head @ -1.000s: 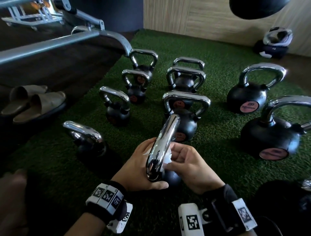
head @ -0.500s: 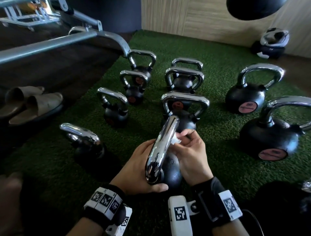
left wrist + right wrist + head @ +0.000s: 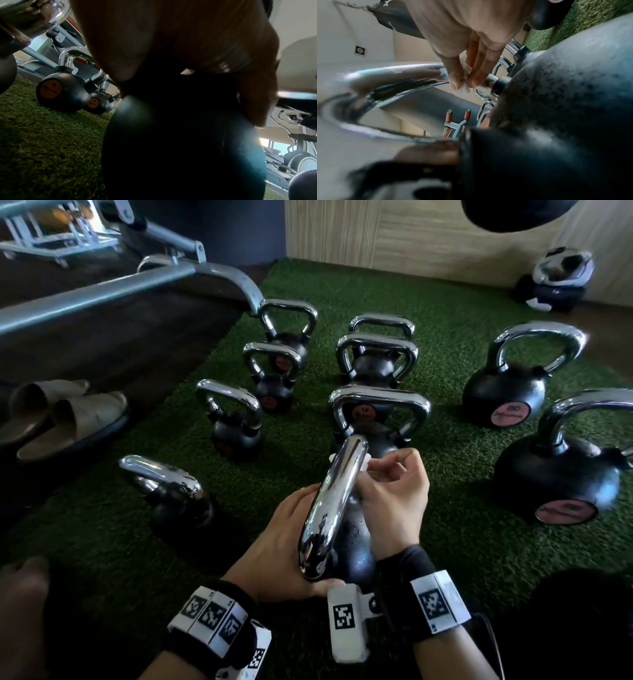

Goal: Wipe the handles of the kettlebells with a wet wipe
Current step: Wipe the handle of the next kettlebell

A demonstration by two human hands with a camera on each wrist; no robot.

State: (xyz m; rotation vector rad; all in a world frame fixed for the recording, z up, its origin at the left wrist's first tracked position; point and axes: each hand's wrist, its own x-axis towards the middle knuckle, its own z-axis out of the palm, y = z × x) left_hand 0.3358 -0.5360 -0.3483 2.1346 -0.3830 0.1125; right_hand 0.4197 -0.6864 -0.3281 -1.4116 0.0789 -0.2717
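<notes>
The nearest kettlebell is sitting on the green turf in front of the person, with its chrome handle pointing away from them. The left hand is lying against the left side of that handle, thumb curling under its near end and bracing it. The right hand is pinching a white wet wipe between thumb and fingertips, pressing it to the handle's far end (right where the chrome bends down). Other kettlebells are standing in rows further out on the turf, and a pair of sandals is lying on the dark floor to the left.
</notes>
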